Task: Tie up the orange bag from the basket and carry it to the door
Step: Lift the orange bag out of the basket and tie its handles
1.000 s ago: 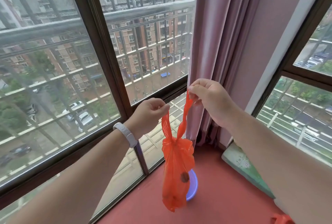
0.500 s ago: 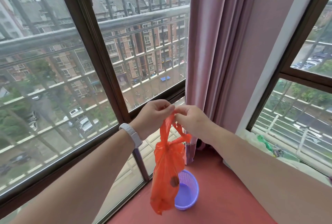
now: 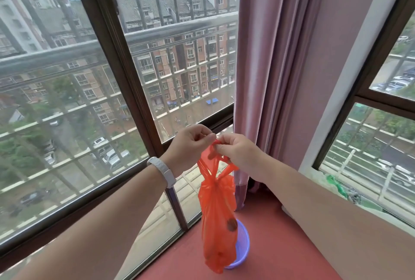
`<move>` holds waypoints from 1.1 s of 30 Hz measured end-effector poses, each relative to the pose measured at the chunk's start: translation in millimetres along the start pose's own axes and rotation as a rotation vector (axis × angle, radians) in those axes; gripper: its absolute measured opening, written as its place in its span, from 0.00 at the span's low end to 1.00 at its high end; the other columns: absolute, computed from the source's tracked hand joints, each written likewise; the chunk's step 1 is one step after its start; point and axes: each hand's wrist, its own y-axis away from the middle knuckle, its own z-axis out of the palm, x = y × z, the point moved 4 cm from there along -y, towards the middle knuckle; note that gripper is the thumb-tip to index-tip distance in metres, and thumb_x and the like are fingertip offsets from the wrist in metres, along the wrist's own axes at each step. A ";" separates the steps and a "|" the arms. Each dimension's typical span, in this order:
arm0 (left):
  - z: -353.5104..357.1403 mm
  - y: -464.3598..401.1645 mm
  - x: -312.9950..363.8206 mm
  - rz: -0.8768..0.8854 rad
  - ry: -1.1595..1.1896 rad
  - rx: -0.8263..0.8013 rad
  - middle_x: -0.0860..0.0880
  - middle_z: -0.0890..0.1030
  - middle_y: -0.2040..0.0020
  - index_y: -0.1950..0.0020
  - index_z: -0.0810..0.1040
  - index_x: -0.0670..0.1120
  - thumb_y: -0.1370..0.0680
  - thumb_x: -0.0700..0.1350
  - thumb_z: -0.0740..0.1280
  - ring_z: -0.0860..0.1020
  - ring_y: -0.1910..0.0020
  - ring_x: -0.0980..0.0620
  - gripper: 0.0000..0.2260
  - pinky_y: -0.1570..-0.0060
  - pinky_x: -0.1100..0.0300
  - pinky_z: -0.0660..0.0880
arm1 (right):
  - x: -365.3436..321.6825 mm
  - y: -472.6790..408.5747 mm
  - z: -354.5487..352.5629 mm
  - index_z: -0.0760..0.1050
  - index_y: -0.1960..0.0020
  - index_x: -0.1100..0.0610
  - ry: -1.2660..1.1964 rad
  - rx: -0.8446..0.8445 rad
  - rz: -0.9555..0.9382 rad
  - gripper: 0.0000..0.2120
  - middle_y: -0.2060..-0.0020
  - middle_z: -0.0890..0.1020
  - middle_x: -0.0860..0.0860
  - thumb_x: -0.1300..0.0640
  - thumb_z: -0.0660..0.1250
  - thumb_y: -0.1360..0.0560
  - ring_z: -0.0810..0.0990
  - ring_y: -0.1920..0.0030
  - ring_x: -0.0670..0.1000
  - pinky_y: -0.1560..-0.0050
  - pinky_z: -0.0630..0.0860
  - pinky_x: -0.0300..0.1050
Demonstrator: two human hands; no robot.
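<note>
A thin orange plastic bag (image 3: 217,219) hangs in the air in front of me, with dark round lumps showing through its lower half. Its neck is cinched in a knot, and the two handle strips rise from there to my fingers. My left hand (image 3: 188,147) and my right hand (image 3: 238,151) meet above the knot, fingertips touching, each pinching a handle end. A white band sits on my left wrist. Below and behind the bag, a small purple mesh basket (image 3: 243,246) stands on the red floor, partly hidden by the bag.
Tall dark-framed windows (image 3: 125,73) run along the left, with a second window (image 3: 368,91) at the right. A pink curtain (image 3: 269,66) hangs in the corner. The red floor (image 3: 280,248) spreads beyond the basket. A green scrap (image 3: 335,184) lies on the right sill.
My hands, apart with the handles stretched a second ago, have come together above the knot. The view has tilted up, and the bag hangs a little lower over the basket.
</note>
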 end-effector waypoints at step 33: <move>176.8 11.8 48.7 0.270 -0.249 -0.437 0.46 0.82 0.60 0.53 0.81 0.44 0.24 0.54 0.67 0.80 0.61 0.49 0.13 0.58 0.49 0.77 | 0.3 116.7 -148.5 0.74 0.51 0.57 0.303 -0.094 0.158 0.08 0.66 0.74 0.54 0.65 0.65 0.28 0.71 0.65 0.49 0.62 0.68 0.45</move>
